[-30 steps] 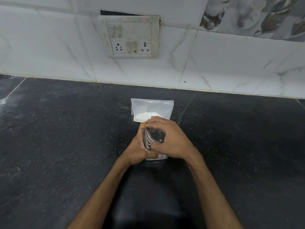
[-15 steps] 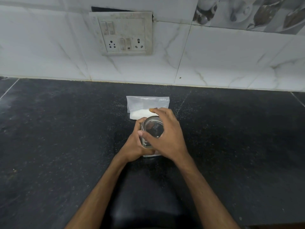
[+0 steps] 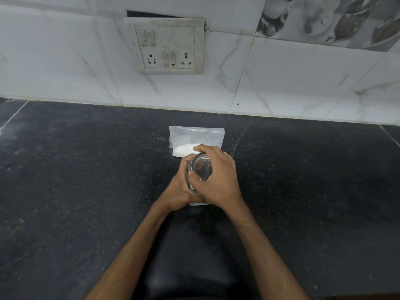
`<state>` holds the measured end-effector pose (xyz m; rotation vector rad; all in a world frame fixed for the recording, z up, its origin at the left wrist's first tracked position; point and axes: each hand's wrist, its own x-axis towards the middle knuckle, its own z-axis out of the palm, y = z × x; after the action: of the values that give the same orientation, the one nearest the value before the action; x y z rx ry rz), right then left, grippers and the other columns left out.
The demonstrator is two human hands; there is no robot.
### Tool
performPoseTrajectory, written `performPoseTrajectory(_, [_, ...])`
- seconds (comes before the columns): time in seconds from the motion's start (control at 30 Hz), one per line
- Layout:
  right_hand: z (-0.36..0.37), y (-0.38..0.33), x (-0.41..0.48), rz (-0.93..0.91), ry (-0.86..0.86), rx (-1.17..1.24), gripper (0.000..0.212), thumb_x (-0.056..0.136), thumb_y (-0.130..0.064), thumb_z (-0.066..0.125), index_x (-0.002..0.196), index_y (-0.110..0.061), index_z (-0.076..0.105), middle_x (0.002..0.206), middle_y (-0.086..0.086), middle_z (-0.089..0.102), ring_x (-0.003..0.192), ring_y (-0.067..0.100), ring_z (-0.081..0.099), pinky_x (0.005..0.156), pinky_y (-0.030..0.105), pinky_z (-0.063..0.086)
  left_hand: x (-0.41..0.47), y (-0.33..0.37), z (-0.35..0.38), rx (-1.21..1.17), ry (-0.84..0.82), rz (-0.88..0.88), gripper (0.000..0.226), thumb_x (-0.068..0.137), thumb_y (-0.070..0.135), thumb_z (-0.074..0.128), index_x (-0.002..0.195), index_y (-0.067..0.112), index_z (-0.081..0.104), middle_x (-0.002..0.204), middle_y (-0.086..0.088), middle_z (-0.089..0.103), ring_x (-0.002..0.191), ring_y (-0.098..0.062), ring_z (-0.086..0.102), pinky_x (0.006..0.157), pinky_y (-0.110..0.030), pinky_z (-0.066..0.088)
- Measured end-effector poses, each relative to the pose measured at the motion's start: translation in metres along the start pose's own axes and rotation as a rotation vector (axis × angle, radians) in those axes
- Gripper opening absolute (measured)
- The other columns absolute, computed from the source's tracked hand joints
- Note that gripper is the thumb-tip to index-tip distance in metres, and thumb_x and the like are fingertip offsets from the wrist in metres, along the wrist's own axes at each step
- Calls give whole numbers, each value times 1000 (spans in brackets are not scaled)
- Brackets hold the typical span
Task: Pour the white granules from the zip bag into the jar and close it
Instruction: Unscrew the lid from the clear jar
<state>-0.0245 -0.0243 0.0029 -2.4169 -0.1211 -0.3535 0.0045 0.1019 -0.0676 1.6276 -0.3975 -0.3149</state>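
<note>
A clear jar (image 3: 192, 187) stands on the black counter (image 3: 86, 191) in the middle of the view. My left hand (image 3: 179, 189) wraps its left side. My right hand (image 3: 218, 178) grips the clear round lid (image 3: 202, 169) on top of the jar from the right. Just behind the jar lies a clear zip bag (image 3: 194, 137) with white granules (image 3: 184, 150) heaped at its near end; my fingers hide part of it. The jar's lower part is mostly hidden by both hands.
A white marble-tiled wall (image 3: 303, 83) rises behind the counter, with a switch and socket plate (image 3: 165, 45) above the bag. Fine white specks dot the counter around the bag. A dark glossy patch (image 3: 190, 267) lies between my forearms.
My right hand has turned on the lid, the fingers shifting round it. The left hand keeps its hold on the jar. The view has shifted slightly.
</note>
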Motion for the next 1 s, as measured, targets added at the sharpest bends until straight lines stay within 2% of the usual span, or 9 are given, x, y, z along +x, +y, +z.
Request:
performPoseTrajectory(0.13, [-10, 7, 2, -23, -122, -28, 73, 70, -58, 66, 137, -35, 51, 141, -18, 53, 141, 5, 37, 120, 38, 20, 0, 3, 2, -30, -7, 5, 99, 51, 8, 85, 133, 21, 30, 129, 6, 52, 120, -1, 55, 93, -15, 46])
performPoseTrajectory(0.2, [-6, 7, -6, 38, 1, -4, 76, 71, -65, 70, 137, -31, 51, 138, -14, 55, 133, 4, 44, 115, 32, 28, 0, 3, 1, -24, -15, 3, 99, 53, 2, 85, 132, 23, 30, 127, 10, 52, 117, 3, 56, 91, -14, 47])
performPoseTrajectory(0.3, [0, 5, -11, 45, 89, 49, 64, 73, -49, 74, 130, -25, 58, 130, -11, 60, 121, 6, 55, 110, 37, 41, -1, 2, 1, -21, -20, 1, 102, 52, 13, 88, 134, 24, 29, 129, 7, 53, 119, -2, 57, 92, -16, 47])
performPoseTrajectory(0.47, [-13, 2, -2, 11, -120, 20, 71, 73, -45, 72, 139, -36, 48, 146, -16, 50, 143, 3, 34, 124, 46, 12, -1, 3, 1, -27, -17, 4, 105, 52, 14, 88, 138, 13, 28, 134, 1, 51, 124, -7, 54, 96, -17, 46])
performPoseTrajectory(0.57, [-2, 0, -9, 97, 53, 50, 78, 72, -56, 77, 140, -31, 47, 140, -13, 49, 131, 5, 44, 116, 36, 29, 0, 1, 0, -15, -19, 1, 105, 56, 3, 88, 138, 17, 26, 133, -1, 53, 122, -5, 56, 94, -16, 46])
performPoseTrajectory(0.63, [6, 1, -13, 97, 113, 59, 72, 73, -50, 75, 136, -27, 52, 133, -11, 50, 124, 7, 50, 111, 42, 39, 0, -1, -1, -20, -20, -8, 106, 57, 0, 88, 139, 19, 25, 133, -2, 54, 122, -8, 57, 94, -18, 46])
performPoseTrajectory(0.83, [-9, -1, -4, 31, -42, 4, 78, 69, -48, 71, 141, -36, 45, 141, -16, 50, 134, 4, 42, 119, 50, 22, 0, -1, 0, -29, -19, -7, 107, 53, 9, 90, 139, 15, 26, 135, 0, 52, 125, -7, 54, 97, -17, 45])
performPoseTrajectory(0.93, [-4, -2, -11, 114, 73, 18, 84, 72, -59, 75, 145, -31, 42, 141, -11, 47, 132, 6, 43, 115, 38, 27, 0, -1, 0, -35, -26, -12, 104, 57, -3, 87, 137, 19, 25, 130, 3, 53, 119, 1, 56, 92, -14, 46])
performPoseTrajectory(1.0, [-1, -2, -15, 123, 84, 34, 78, 74, -52, 77, 142, -28, 46, 135, -10, 49, 126, 7, 48, 114, 41, 34, -1, 0, 0, -34, -18, -14, 106, 54, 8, 88, 138, 20, 25, 130, 3, 54, 119, -2, 57, 92, -15, 46])
